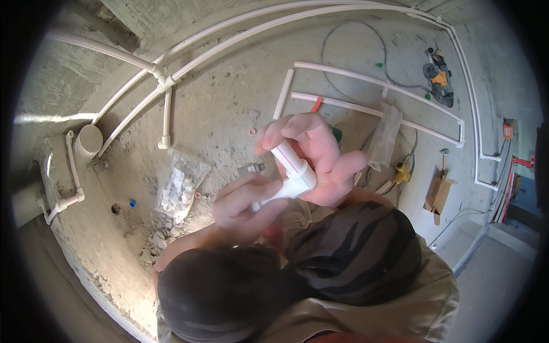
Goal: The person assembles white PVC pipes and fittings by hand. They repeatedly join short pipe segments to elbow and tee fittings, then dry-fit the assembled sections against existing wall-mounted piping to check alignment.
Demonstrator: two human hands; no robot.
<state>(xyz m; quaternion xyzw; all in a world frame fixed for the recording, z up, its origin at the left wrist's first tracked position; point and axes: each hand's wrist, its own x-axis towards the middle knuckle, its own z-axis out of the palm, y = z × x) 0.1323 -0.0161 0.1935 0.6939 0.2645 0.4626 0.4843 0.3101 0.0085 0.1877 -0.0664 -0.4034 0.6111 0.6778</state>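
In front of my knees, both hands are on one small white plastic pipe assembly. It has a short white pipe (286, 157) with a red stripe, seated in a white elbow fitting (301, 183). My right hand (323, 151) is closed round the short pipe, its fingertips at the far end and the elbow against the palm. My left hand (246, 199) pinches the elbow's other arm between thumb and fingers, partly hiding it. Past my left hand, a grey metal fitting (251, 169) lies on the concrete floor.
A clear bag of white fittings (182, 187) lies at left, near rubble (155, 243) and a blue cap (132, 203). Joined pipes (372, 83) lie ahead. At right are a yellow-black power tool (438, 77) and a cardboard box (439, 197). Fixed pipes (229, 43) run along the wall.
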